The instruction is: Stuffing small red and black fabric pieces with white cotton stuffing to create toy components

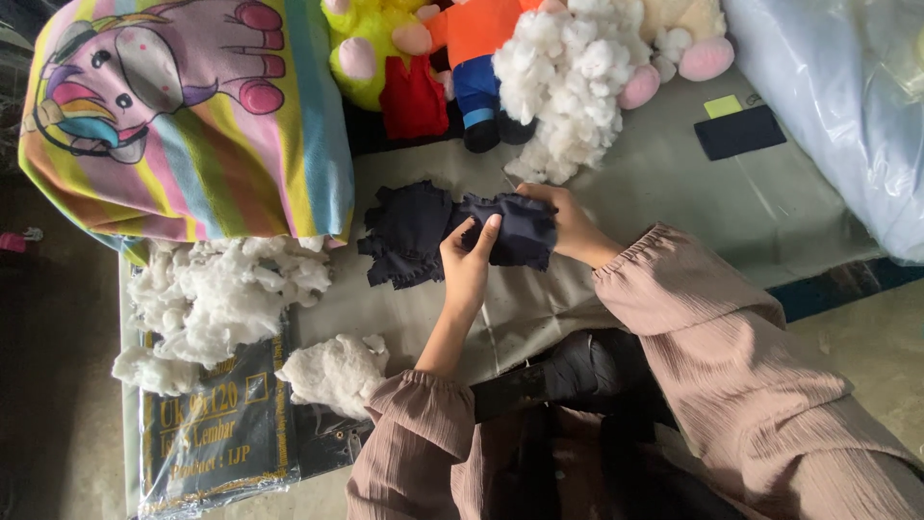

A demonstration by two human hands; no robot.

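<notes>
Nearest you, dusty-pink gathered sleeves (731,356) cover both forearms, and a black bag or bundle (568,371) sits in your lap, out of the working area.

Your left hand (469,270) comes up from below. Thumb and fingers are closed in a pinch on the lower edge of the dark navy fabric piece (414,236), index finger laid flat over the cloth, apparently to steady it. Your right hand (568,226) reaches in from the right with fingers curled closed around the right end of the same piece. Between the two grips the cloth is bunched at the middle, while its frilled left part lies spread on the grey table cover (674,183). So the fabric sits at table centre, held at one end and resting at the other.

To your left, a small clump of white stuffing (335,371) lies just beside your left elbow, within easy reach. A larger heap of stuffing (221,299) lies beyond it, partly on a black printed packet (217,433) at the table's corner.

Further out, a rainbow-striped cushion with a unicorn picture (192,106) leans over that heap. At the far edge are a third stuffing pile (568,77), a yellow plush toy (366,48), an orange-and-blue plush figure (476,58) and a cream plush toy with pink feet (688,39). A dark flat card with a yellow tab (739,130) lies far right, near a large clear plastic bag (847,106).
</notes>
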